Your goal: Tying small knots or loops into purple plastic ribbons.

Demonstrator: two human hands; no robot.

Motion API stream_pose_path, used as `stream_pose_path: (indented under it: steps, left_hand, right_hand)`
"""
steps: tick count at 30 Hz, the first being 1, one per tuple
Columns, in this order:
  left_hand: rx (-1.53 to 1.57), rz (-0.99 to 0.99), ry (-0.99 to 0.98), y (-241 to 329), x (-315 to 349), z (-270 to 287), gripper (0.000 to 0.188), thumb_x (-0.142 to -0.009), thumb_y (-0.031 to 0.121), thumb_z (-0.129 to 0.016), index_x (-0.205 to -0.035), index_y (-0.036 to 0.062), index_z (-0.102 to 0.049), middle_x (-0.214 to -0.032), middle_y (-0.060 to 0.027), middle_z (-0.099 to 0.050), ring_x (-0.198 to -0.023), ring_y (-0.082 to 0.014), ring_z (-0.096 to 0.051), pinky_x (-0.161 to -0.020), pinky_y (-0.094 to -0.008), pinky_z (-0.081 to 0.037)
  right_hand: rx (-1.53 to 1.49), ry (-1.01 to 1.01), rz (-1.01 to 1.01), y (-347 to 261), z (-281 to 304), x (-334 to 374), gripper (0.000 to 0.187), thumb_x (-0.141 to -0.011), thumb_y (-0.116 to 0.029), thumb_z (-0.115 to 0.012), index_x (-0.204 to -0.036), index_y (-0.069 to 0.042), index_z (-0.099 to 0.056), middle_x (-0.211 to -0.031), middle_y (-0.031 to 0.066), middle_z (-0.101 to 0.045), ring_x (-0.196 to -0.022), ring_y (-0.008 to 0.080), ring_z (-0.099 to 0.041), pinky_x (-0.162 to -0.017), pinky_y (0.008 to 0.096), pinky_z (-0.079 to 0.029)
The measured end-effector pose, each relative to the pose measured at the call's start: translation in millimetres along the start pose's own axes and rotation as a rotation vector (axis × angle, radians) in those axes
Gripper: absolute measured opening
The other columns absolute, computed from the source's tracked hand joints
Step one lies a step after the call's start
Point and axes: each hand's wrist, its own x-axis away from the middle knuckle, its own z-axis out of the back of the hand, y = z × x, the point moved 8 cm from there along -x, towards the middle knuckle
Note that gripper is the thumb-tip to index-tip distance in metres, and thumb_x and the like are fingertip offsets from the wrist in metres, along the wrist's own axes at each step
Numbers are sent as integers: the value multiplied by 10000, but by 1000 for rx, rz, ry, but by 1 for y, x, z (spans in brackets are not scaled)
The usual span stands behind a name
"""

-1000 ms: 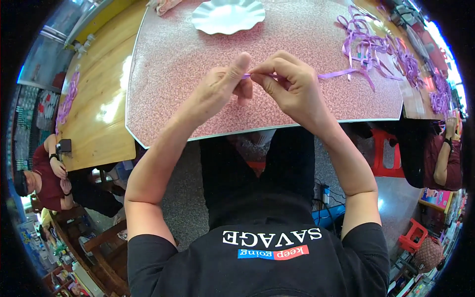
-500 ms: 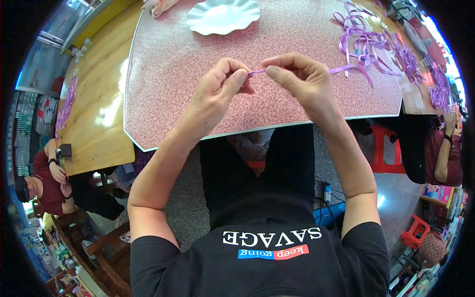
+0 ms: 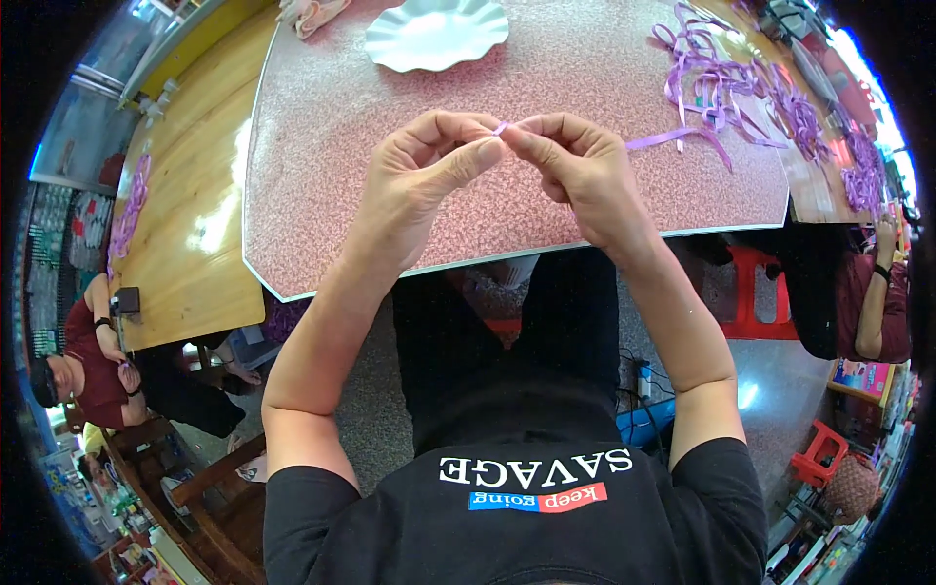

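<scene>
My left hand (image 3: 426, 168) and my right hand (image 3: 583, 168) meet fingertip to fingertip above the pink speckled table mat. Both are closed in a pinch on a thin purple ribbon (image 3: 673, 137). Only a small bit of it peeps out between the fingertips; the rest there is hidden. On the right, the ribbon runs out from behind my right hand toward a loose tangle of purple ribbons (image 3: 717, 88) on the mat.
A white wavy-edged plate (image 3: 437, 37) sits on the far part of the mat (image 3: 341, 195). A pale cloth (image 3: 314, 14) lies at the far left corner. More purple ribbon (image 3: 130, 210) rests on the wooden table (image 3: 190, 263). People sit at left and right; a red stool (image 3: 756, 302) stands right.
My hands have come together, closing the gap between their fingertips and covering most of the ribbon stretch there. The right hand has shifted left.
</scene>
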Motion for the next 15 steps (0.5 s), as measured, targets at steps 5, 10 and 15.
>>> stream_pose_path:
  steps: [5,10,15]
  left_hand:
    - [-704,-263,60,20,0,-2,96,-857,106,-713,-908,45,-660,-1002,-61,-686,-863,-139,-631,-743,-305,-507]
    - [-1210,-707,-95,39,7,-35,108,-832,70,-706,-875,26,-617,-917,-74,-624,-866,-219,-628,-714,-357,-500]
    - [-1047,-554,-176,34,4,-27,126,-836,78,-707,-864,18,-600,-949,-81,-603,-881,-222,-615,-733,-341,-504]
  right_hand:
    - [5,-7,183,-10,0,4,216,-901,-239,-709,-933,-25,-711,-708,-24,-607,-517,8,-405,-443,170,-283]
    - [-20,-132,-103,7,-2,-1,269,-879,-293,-727,-865,-25,-720,-679,-35,-585,-507,15,-382,-440,175,-273]
    - [-104,-172,-157,13,-5,-3,233,-888,-266,-719,-883,-33,-713,-671,-41,-563,-500,13,-376,-439,171,-267]
